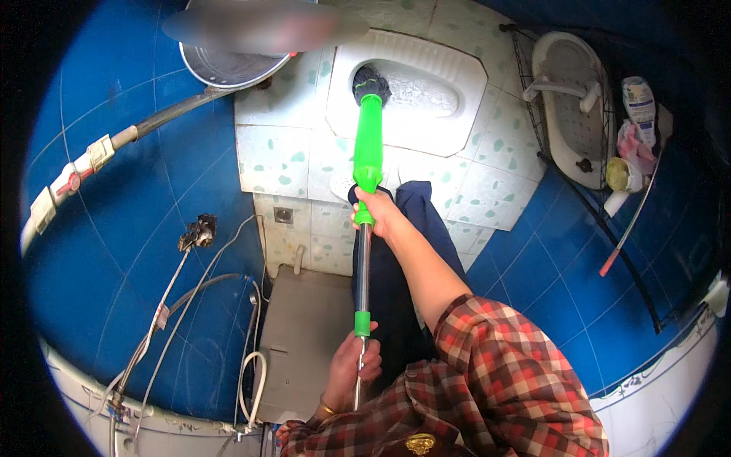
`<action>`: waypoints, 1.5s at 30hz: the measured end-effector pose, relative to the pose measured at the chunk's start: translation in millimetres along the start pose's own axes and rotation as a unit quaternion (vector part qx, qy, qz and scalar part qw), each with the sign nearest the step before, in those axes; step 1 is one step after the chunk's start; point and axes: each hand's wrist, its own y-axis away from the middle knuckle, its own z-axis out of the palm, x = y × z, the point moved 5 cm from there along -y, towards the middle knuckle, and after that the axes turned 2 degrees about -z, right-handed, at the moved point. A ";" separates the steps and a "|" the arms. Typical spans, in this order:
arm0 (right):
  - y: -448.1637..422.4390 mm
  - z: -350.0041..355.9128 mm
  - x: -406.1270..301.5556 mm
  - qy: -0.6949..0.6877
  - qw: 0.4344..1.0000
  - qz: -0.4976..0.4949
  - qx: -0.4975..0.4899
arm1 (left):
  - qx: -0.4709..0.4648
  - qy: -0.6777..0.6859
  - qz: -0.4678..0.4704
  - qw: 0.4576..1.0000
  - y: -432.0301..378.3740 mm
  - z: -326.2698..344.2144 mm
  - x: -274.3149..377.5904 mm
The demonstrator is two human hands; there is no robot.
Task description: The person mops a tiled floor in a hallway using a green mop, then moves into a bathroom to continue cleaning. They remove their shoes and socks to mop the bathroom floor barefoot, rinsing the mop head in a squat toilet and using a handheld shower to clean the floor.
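A mop with a metal pole and a green plastic sleeve [368, 137] runs up the middle of the view. My right hand [377, 212] grips it at the lower end of the sleeve. Lower down, near my body, my left hand [355, 361] is closed around the metal pole just below a green collar [362, 324]. The dark mop head [371, 84] rests in the left end of the bowl of a white squat toilet [408, 128], whose bowl looks wet and foamy or splashed.
A metal basin [228, 68] stands at the upper left beside a pipe with a red-handled valve [71, 181]. Hoses hang along the blue wall. On the right, a rack [522, 68] holds a plastic baby bath [571, 125] and bottles [639, 108]. A grey box [302, 343] lies lower left.
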 end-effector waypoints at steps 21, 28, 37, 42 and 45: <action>-79.9 -9.8 -54.9 0.063 0.995 -0.072 -0.015 | 0.141 -0.048 -0.092 0.985 59.1 -50.3 -58.0; -79.5 -9.3 -46.0 0.078 0.994 -0.070 0.016 | 0.144 -0.179 -0.141 0.963 80.7 -101.8 -80.9; -75.2 -8.5 -41.2 0.088 0.993 -0.063 0.037 | 0.164 -0.111 -0.098 0.975 64.0 -83.9 -63.0; -68.3 -4.5 -32.5 0.049 0.996 -0.064 0.026 | 0.188 -0.071 -0.128 0.971 54.3 -68.0 -50.3; -71.2 -8.7 -24.8 0.005 0.997 -0.075 0.023 | 0.174 -0.199 -0.027 0.964 40.7 -51.6 -27.9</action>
